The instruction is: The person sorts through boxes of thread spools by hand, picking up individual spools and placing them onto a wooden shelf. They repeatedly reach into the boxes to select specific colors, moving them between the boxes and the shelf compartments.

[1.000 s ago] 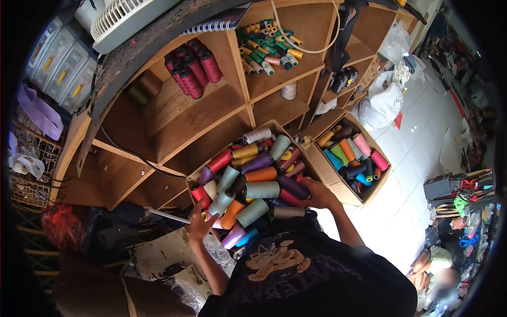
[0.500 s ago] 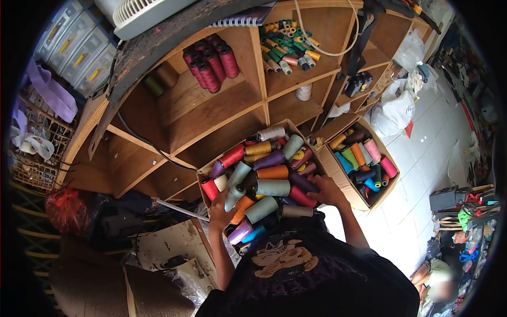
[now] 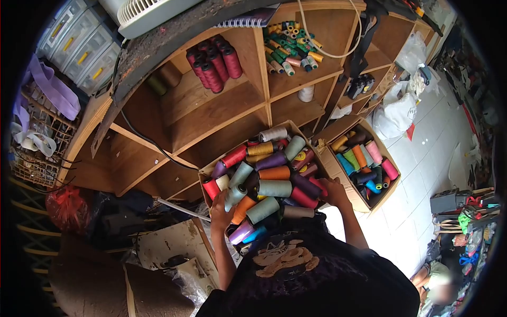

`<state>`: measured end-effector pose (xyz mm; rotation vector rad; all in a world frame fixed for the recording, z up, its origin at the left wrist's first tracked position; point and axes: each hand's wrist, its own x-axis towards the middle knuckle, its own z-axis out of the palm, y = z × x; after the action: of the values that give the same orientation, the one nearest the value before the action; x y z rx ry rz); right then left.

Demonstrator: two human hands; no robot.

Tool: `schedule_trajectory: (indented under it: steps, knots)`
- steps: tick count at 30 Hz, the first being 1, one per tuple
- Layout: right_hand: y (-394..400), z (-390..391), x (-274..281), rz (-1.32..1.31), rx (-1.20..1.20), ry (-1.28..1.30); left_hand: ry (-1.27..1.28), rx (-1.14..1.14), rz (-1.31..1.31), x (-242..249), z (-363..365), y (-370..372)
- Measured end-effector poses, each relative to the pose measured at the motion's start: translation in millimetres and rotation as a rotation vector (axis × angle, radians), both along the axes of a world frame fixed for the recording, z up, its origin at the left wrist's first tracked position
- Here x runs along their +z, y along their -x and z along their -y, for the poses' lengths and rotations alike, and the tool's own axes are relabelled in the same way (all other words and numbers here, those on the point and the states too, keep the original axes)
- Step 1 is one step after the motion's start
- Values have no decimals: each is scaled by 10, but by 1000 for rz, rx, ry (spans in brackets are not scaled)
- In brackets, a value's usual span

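Note:
A cardboard box full of thread cones in many colours stands before me. My left hand is closed around the lower end of a grey-green thread cone at the box's left side. At the right side, my right hand has its fingers closed on a crimson thread cone, partly hidden by the fingers. Between the hands lie another grey-green cone, an orange cone and a dark purple cone.
A second cardboard box of thread cones stands to the right. Behind, wooden shelves hold maroon cones and small green and yellow spools. White bags lie on the tiled floor. Another person is at lower right.
My right hand has shifted slightly right and up, and a crimson cone now shows at its fingers. My left hand stays on the grey-green cone. The view has shifted slightly.

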<state>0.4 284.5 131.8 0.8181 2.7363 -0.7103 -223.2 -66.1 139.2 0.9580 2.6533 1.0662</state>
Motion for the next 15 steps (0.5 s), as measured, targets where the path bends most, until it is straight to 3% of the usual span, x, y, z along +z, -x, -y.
schedule_trajectory:
  steps: [11,15]
  knots:
    - [-22,79,-41,-107,-106,-107,-20,-10,43,-26,38,-13]
    - [-76,59,-111,-267,-195,-139,-14,-20,38,-38,41,-5]
